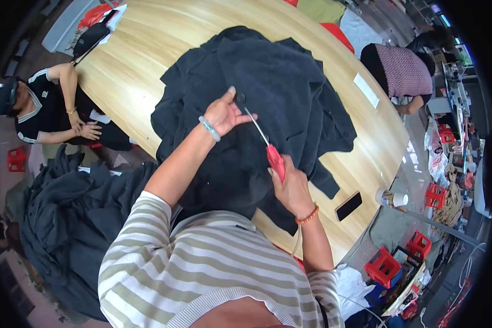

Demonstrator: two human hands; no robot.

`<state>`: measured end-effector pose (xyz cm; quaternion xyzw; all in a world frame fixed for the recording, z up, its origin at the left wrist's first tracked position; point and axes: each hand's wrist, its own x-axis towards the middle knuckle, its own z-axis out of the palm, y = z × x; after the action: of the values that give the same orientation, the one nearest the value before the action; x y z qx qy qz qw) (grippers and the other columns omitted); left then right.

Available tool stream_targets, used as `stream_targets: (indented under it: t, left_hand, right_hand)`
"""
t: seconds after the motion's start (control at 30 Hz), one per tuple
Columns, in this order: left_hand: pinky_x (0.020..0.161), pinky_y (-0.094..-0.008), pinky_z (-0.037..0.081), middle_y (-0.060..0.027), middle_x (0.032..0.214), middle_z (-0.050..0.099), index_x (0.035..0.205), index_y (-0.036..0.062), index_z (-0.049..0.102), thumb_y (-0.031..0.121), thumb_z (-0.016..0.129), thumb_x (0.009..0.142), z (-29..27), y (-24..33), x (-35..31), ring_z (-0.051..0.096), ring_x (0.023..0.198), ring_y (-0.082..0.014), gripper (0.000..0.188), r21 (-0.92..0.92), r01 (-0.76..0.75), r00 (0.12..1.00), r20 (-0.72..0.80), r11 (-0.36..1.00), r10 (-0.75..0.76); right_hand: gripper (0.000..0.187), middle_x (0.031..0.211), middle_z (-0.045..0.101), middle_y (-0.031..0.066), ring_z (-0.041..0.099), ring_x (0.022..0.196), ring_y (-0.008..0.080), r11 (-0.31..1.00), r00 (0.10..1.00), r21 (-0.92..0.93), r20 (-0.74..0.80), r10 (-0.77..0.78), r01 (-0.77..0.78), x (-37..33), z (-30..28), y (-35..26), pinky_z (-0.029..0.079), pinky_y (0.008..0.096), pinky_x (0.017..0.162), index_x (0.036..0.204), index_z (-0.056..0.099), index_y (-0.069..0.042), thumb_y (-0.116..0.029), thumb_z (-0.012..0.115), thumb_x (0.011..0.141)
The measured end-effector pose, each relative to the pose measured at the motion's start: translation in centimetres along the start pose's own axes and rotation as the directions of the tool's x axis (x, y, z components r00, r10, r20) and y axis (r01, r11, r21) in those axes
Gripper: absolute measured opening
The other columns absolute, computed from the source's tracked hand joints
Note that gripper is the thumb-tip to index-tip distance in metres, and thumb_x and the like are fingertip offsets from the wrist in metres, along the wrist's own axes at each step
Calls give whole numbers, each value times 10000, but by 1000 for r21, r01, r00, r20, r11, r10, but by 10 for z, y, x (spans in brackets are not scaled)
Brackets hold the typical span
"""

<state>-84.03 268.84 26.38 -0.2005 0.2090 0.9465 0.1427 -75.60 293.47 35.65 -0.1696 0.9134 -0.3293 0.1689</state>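
Note:
My right hand [293, 188] is closed round the red handle of a slim tool [275, 162] with a thin, straight metal shaft. Its exact kind I cannot make out. The shaft points up and left, its tip close beside the fingers of my left hand [224, 113]. That hand rests over a heap of dark cloth garments [268, 82], thumb and fingers apart, with nothing visible in it. Beside the thumb, a small round dark button [241, 98] shows on the cloth. The heap spreads over the middle of a light wood table [142, 38].
A phone [349, 206] and a white paper strip [366, 91] lie toward the table's right side. White cups [392, 197] stand past its edge. More dark cloth [76, 224] is piled at my left. One person [54, 109] sits at the left; another [402, 71] bends at the far right.

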Motion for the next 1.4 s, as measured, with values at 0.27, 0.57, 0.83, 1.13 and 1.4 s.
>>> stream_targets:
  t: [0.27, 0.57, 0.83, 1.13, 1.4]
  left_hand:
    - [635, -237, 526, -50, 1034, 621, 1287, 31, 478, 118, 710, 847, 8, -91, -82, 605, 834, -95, 505, 637, -294, 897, -74, 712, 436]
    - [684, -344, 600, -62, 848, 658, 904, 80, 569, 96, 628, 910, -6, -103, -22, 700, 748, -243, 62, 281, -67, 979, -167, 957, 117]
    - [637, -361, 608, -67, 764, 587, 906, 36, 536, 277, 580, 952, 1, -90, -36, 702, 753, -295, 249, 255, -113, 981, -126, 960, 149]
    - [654, -319, 612, -134, 902, 654, 929, -5, 582, 148, 591, 943, -9, -167, -63, 707, 745, -286, 154, 430, 104, 982, -187, 897, -24]
    - [733, -372, 607, -98, 821, 653, 847, 50, 586, 138, 588, 946, -15, -163, -66, 706, 805, -278, 132, 486, 138, 986, -147, 863, -75]
  right_hand:
    - [344, 834, 676, 171, 701, 785, 297, 994, 995, 44, 0, 101, -101, -56, -16, 33, 534, 361, 711, 1227, 485, -40, -97, 583, 902]
    - [336, 762, 647, 202, 644, 708, 394, 977, 980, -71, 13, 200, -199, -98, -17, 44, 499, 441, 639, 1194, 501, -64, -154, 603, 887]
    - [373, 745, 642, 204, 648, 707, 389, 994, 994, -9, -2, 112, -112, -82, -18, 37, 497, 430, 647, 1208, 495, -36, -165, 612, 878]
    - [379, 753, 650, 186, 646, 709, 379, 984, 981, -27, 68, 180, -178, -146, -24, 68, 502, 423, 643, 1209, 503, -46, -177, 626, 876]
    - [374, 730, 639, 223, 628, 687, 411, 967, 963, -142, 140, 232, -212, -156, -19, 65, 485, 465, 625, 1174, 512, -43, -238, 620, 874]
